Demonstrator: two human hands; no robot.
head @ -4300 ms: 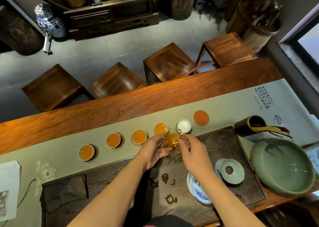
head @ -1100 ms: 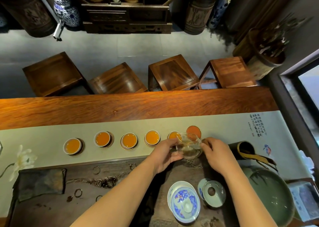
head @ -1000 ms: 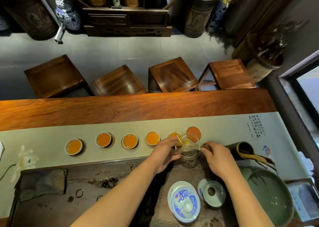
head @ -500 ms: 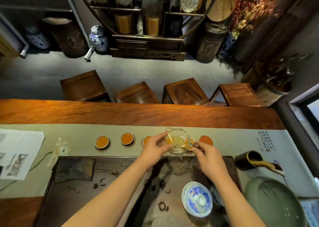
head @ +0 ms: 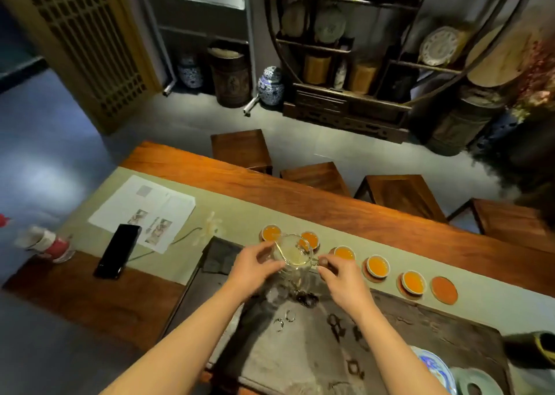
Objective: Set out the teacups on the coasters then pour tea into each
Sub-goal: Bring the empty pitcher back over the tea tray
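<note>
Five teacups [head: 379, 266] stand in a slanting row on the pale cloth runner [head: 234, 214] of the long wooden table [head: 300, 196], each on its own coaster and each showing amber tea; the row is set along the far edge of the dark tea tray [head: 420, 334], presumably so that guests on the stools [head: 402, 190] can reach them. One coaster [head: 444, 290], orange, at the right end of the row, bears no cup. Glass pitcher [head: 295, 255]: held above the tray's near-left part, in front of the two leftmost cups, upright or nearly so, with only a little pale liquid visible in the bottom. Left hand [head: 255, 267]: fingers closed against the pitcher's side, steadying the body. Right hand [head: 345, 280]: fingers pinched at the handle side; a small dark object shows at the fingertips and cannot be identified. Two-handed hold judged a matter of control over a thin glass vessel. Judgement: pouring looks complete for the cups present; the sixth coaster still wants a cup. Also on the table: dark phone [head: 117, 250], printed sheet [head: 144, 205], blue-and-white bowl [head: 432, 367] at the tray's near right.
</note>
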